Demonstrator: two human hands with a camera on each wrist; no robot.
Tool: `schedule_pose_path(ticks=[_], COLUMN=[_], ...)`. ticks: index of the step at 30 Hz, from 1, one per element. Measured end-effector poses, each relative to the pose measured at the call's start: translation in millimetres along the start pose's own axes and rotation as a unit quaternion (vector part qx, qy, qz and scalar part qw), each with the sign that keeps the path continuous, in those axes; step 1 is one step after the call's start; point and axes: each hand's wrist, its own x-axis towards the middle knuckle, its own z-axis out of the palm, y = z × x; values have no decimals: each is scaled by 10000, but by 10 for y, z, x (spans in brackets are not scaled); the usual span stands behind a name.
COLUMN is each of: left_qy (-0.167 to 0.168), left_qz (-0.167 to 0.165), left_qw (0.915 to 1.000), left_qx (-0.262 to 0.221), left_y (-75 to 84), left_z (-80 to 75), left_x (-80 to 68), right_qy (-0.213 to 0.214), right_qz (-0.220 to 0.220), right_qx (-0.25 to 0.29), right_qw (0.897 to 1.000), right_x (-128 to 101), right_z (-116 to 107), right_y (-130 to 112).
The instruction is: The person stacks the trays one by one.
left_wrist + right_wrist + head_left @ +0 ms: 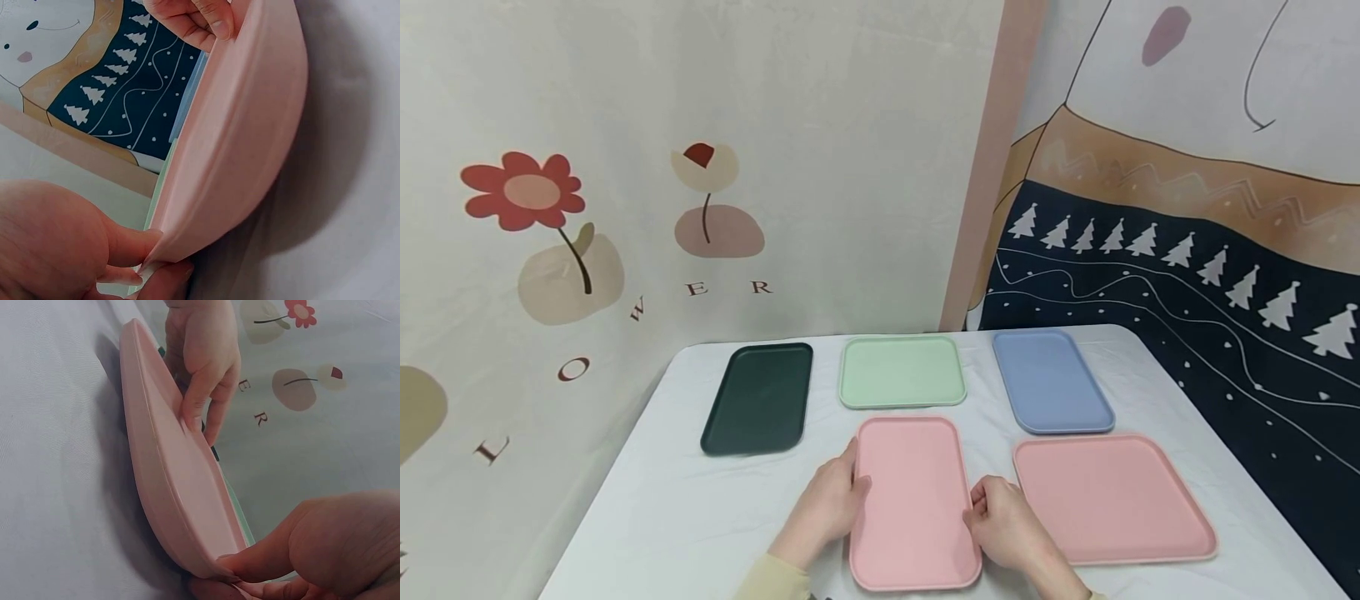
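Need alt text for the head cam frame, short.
Two hands, left hand and right hand, grip the long edges of a pink tray at the near edge of a white-covered table. Beyond it lie a dark green tray, a light green tray and a blue tray; a wider pink tray lies to the right.

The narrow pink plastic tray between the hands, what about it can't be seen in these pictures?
- Underside of the narrow pink plastic tray: faces the white tablecloth in every view.
- Fingertips under its long edges: in the head view the left hand and right hand cover them.
- Its full outline: both wrist views see it edge-on.
- Whether it is lifted clear of the cloth: head view cannot tell; the wrist views only show shadow beneath.
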Motion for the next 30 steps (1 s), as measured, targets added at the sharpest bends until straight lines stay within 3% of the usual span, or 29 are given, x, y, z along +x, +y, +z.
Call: schedule_pose_path(ticks=[18,30], left_qy=[100,212], left_qz=[12,160], left_qw=[9997,9994], left_qx=[233,239], left_y=[-27,-16], left_z=[25,-14], left_x=[-12,-52], right_qy=[-128,-86], right_qz=[-122,132], right_qx=[12,224], right_qw=[9998,9996], right_x=[-15,-43], right_z=[-5,-36], right_y=[33,-8])
